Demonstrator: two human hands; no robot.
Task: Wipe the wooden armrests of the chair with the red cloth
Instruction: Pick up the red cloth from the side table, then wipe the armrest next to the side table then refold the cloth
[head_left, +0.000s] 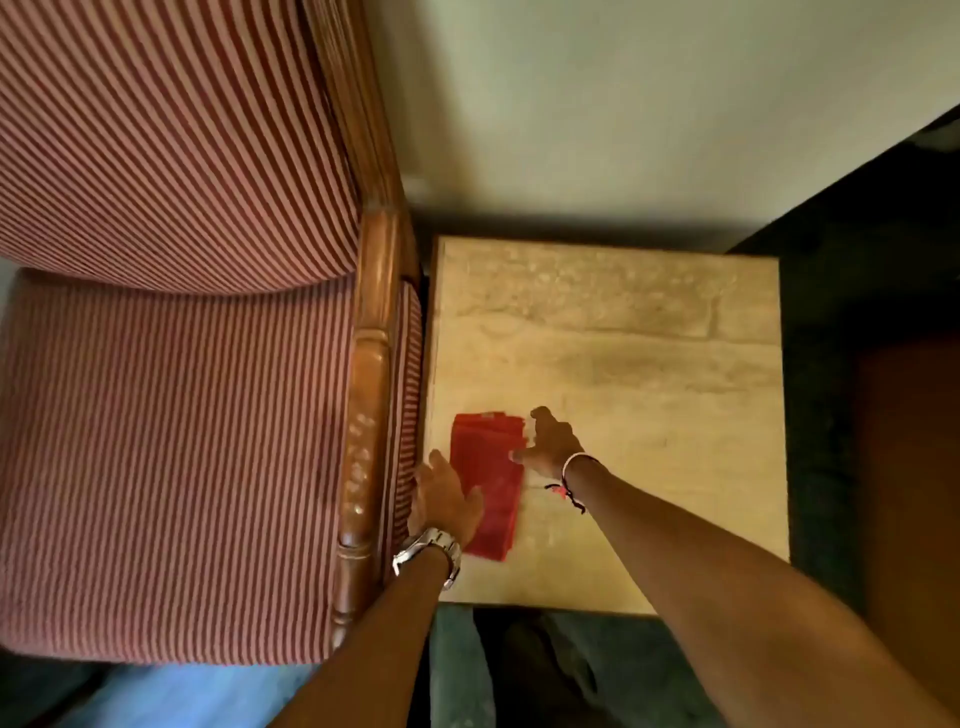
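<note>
red cloth (487, 480), folded, lies flat on the pale stone side table (649, 364), close to its left edge and nearer the front corner. the left hand (445, 500) is open with fingers loosely spread, covering the cloth's lower left side. the right hand (551, 443) is open too, fingertips touching the cloth's right edge. the wooden armrest (366, 441) of the striped chair (171, 415) runs just beside the table's left edge.

You are in a home sitting room: a striped upholstered armchair (171, 415) at nine o'clock, beside it a pale stone-topped worktop (649, 364).
</note>
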